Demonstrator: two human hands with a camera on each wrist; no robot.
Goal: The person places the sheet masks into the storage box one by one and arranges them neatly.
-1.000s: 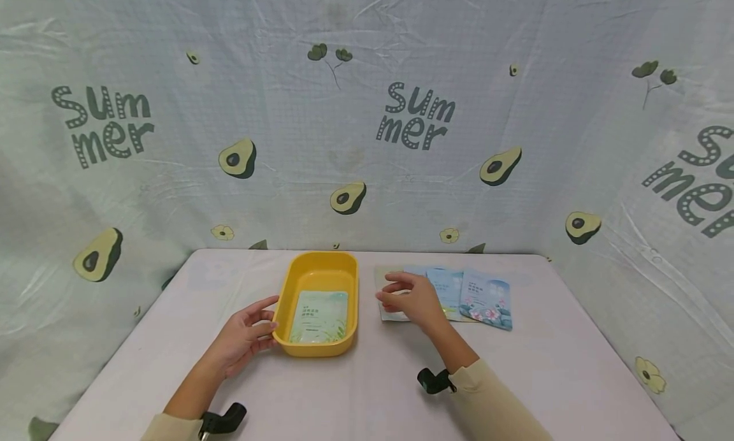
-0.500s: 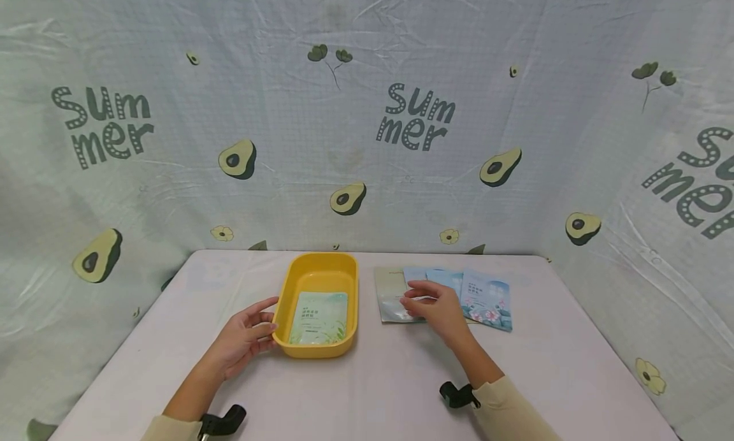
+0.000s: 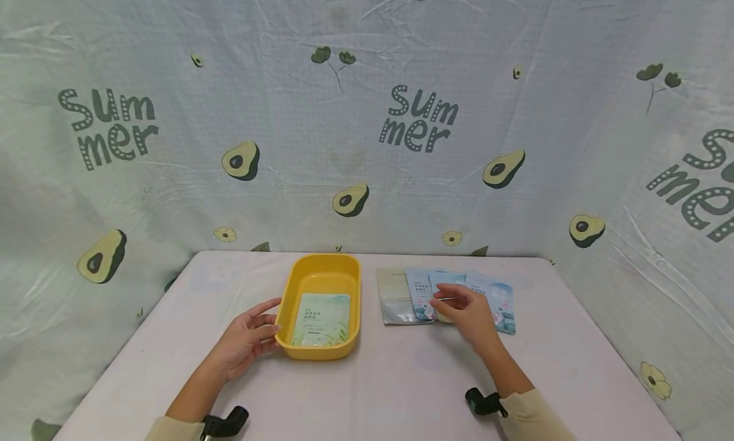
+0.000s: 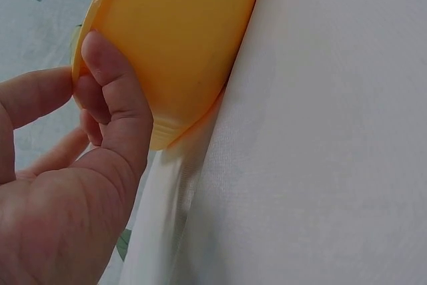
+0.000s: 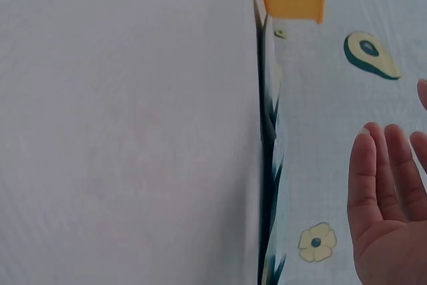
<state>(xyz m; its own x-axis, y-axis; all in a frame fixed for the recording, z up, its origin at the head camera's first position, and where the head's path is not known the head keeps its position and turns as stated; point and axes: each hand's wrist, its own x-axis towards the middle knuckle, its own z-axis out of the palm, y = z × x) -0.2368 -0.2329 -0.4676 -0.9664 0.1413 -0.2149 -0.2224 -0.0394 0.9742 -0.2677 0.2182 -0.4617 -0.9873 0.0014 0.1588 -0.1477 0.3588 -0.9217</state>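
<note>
In the head view, my left hand [image 3: 246,340] holds the rim of a yellow plastic tray [image 3: 353,313] at its left side. The left wrist view shows that hand's fingertips at the rim and against the outer wall of the tray [image 4: 180,25]. Inside the tray lies a pale green printed sachet [image 3: 322,320]. My right hand [image 3: 471,313] hovers over a row of overlapping sachets, fingers loosely bent, with nothing between them. A silvery sachet [image 3: 395,301] is leftmost, then blue sachets [image 3: 420,291] with flower prints; the hand covers part of them. Its fingers [image 5: 363,171] appear extended in the right wrist view.
A pinkish-white cloth covers the table [image 3: 367,396]. Behind and beside it hangs a pale curtain [image 3: 287,109] printed with avocados and lettering. Black wrist cameras sit at both cuffs, near the tray's front and the table's right part.
My right hand has moved right along the row of sachets, uncovering the silvery one and a blue one. My left hand and the tray have stayed in place.
</note>
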